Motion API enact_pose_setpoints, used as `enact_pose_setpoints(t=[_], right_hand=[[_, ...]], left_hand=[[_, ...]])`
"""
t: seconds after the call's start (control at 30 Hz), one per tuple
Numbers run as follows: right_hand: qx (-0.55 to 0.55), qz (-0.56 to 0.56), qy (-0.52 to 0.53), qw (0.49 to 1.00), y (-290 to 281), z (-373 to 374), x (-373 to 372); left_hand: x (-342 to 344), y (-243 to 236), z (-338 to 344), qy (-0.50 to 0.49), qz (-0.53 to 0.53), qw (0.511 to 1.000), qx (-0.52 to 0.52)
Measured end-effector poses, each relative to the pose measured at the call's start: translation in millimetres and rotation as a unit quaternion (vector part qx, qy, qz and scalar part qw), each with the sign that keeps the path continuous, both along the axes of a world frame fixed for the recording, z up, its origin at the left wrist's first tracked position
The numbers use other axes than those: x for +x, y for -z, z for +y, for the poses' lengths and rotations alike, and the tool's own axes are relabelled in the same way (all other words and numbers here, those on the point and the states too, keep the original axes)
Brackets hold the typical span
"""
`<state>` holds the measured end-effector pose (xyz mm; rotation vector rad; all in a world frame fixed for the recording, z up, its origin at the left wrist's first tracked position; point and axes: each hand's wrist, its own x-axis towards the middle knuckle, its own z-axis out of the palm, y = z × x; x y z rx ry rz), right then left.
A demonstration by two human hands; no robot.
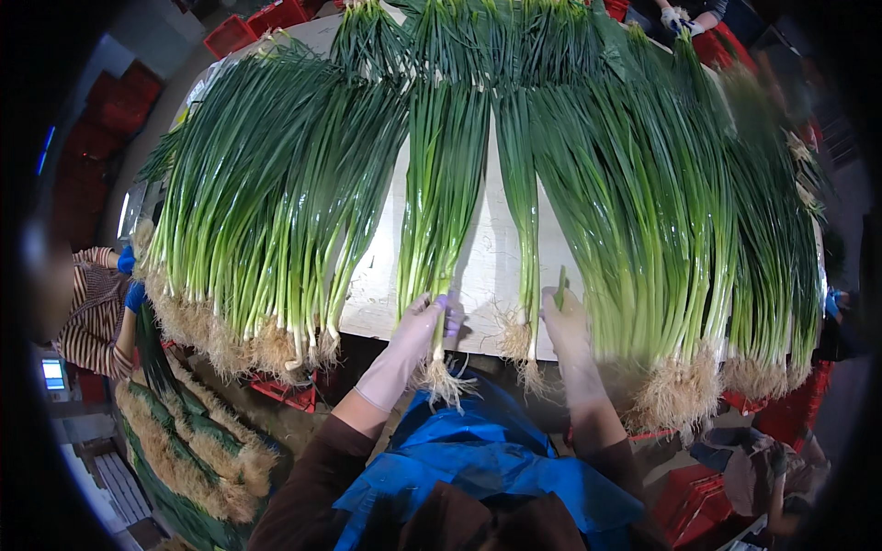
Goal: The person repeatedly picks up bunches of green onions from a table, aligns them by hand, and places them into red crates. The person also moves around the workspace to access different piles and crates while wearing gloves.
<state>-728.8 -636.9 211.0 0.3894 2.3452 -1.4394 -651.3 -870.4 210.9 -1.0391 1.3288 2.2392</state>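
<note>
Blue apron (482, 450) lies nearest, below both hands. Left hand (419, 321), gloved, is closed around the lower stalk of a green onion (438, 350), roots hanging below that hand; right hand (565, 323), gloved and blurred, sits beside a narrow bunch (527, 248), a short green leaf (561, 287) at its fingertips, whether pinched cannot be told. Larger bunches (634, 220) lie outward of both hands on the pale worktop (489, 280).
</note>
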Motion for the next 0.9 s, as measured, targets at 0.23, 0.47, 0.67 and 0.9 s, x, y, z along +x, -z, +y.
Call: enact_pose_setpoints(t=[0.23, 0.47, 0.67, 0.9], right_hand=[[0.046, -0.003, -0.044, 0.998, 50, -13, -7], [-0.242, -0.163, 0.031, 0.956, 44, -19, -5], [-0.2, -0.068, 0.058, 0.976, 9, 11, -3], [0.256, 0.095, -0.208, 0.939, 33, 47, 33]], left_hand=[[-23, 6, 58, 0.194, 0.24, 0.755, -0.579], [-72, 32, 77, 0.112, 0.037, 0.969, -0.216], [-43, 21, 53, 0.013, 0.134, 0.981, 0.142], [-48, 40, 55, 0.046, 0.08, 0.99, 0.108]])
